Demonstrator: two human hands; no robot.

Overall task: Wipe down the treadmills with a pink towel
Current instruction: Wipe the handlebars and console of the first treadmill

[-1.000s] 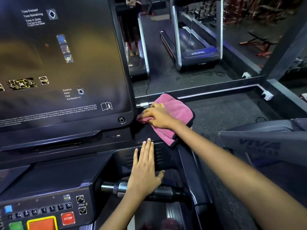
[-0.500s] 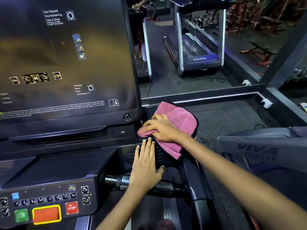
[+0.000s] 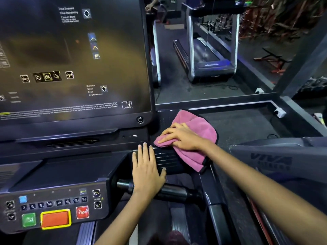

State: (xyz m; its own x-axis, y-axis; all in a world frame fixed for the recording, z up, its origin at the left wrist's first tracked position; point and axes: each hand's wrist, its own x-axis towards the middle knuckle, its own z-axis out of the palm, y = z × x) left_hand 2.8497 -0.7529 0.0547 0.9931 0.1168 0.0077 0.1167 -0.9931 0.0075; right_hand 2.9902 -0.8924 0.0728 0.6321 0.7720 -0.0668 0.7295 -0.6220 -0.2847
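The pink towel [image 3: 198, 126] lies bunched on the right shoulder of the black treadmill console [image 3: 70, 174], just right of the big dark screen [image 3: 70, 59]. My right hand [image 3: 184, 137] presses down on the towel with fingers laid flat across it, pointing left. My left hand [image 3: 146, 170] rests flat, fingers straight, on the ribbed vent panel just below the towel, touching nothing else. Part of the towel hangs over the console's right edge.
A black handlebar [image 3: 173, 191] runs under my left hand. The button panel [image 3: 54, 209] with green, orange and red keys sits lower left. Another treadmill [image 3: 210, 62] stands ahead on the floor, and a neighbouring machine's arm [image 3: 272, 160] is close on the right.
My right hand has slid the towel a little toward me along the console's right side. My left hand stays flat on the vent panel. The view has shifted slightly.
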